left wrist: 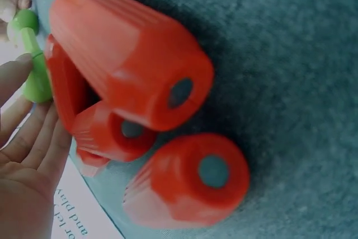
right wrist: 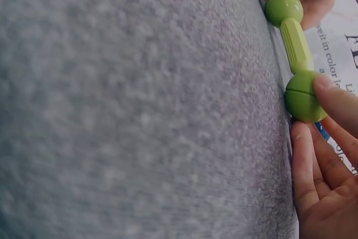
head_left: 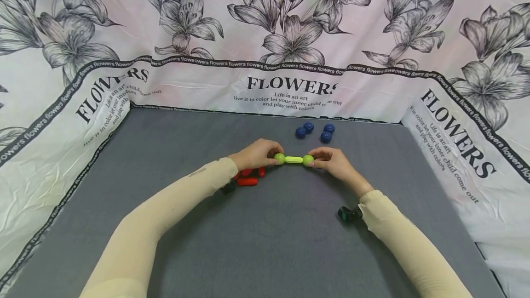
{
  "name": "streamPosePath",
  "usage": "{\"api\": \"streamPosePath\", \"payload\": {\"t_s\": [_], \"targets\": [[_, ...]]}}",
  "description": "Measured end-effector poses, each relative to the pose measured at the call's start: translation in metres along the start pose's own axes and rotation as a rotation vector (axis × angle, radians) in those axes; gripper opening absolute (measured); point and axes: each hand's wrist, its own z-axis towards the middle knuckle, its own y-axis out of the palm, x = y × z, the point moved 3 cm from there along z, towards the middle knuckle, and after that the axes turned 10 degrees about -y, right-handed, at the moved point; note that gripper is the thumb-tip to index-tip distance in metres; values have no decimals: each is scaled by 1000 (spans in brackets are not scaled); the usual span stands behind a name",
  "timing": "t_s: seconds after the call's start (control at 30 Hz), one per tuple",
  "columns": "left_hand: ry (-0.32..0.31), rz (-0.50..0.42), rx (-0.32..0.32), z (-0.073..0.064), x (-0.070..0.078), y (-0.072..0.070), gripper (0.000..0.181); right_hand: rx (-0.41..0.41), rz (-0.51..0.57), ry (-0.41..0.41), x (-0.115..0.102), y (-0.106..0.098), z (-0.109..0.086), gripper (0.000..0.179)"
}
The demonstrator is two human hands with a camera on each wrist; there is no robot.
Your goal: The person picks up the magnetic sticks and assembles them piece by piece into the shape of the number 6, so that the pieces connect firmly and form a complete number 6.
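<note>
Between the two hands lies a yellow-green rod (head_left: 294, 160) with a green ball at each end, low over the grey table. My left hand (head_left: 262, 152) pinches the left green ball (head_left: 279, 158) between thumb and fingers. With thumb and fingertips my right hand (head_left: 332, 162) pinches the right green ball (head_left: 308, 160). In the right wrist view the rod (right wrist: 296, 46) meets both balls, and a seam line crosses the nearer ball (right wrist: 305, 97). Several red rods (left wrist: 131, 54), with round holes in their ends, lie beneath the left wrist; the sleeve partly hides them in the head view.
Several dark blue balls (head_left: 326, 137) sit beyond the hands near the table's back edge. A flower-printed white cloth (head_left: 290, 91) stands along the back and sides of the grey table (head_left: 273, 247). A black wrist device (head_left: 349, 214) is at the right cuff.
</note>
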Motion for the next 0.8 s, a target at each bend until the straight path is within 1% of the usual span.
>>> {"api": "streamPosePath", "payload": {"t_s": [0.07,0.13,0.3,0.37,0.43,0.5,0.63,0.7,0.8], "targets": [[-11,-28,5,-3,-2,-3,39,-7,8,2,-1,1,1,40],[-31,-52,17,-8,-2,-10,42,-12,17,6,-1,1,1,40],[-42,-98,95,-24,-9,-30,42,-10,12,9,1,1,2,38],[-55,-133,137,-32,-15,-34,40,-10,9,10,0,0,2,38],[-83,-175,172,-40,-20,-37,38,-13,8,9,1,0,2,39],[-112,-205,202,-49,-25,-38,36,-15,12,12,1,-1,2,40],[-163,-246,205,-62,-32,-30,33,-27,19,24,4,-1,2,40],[-185,-256,199,-67,-35,-25,34,-35,23,27,5,-2,2,40],[-215,-262,208,-69,-39,-18,34,-43,27,22,5,-2,2,42]]}}
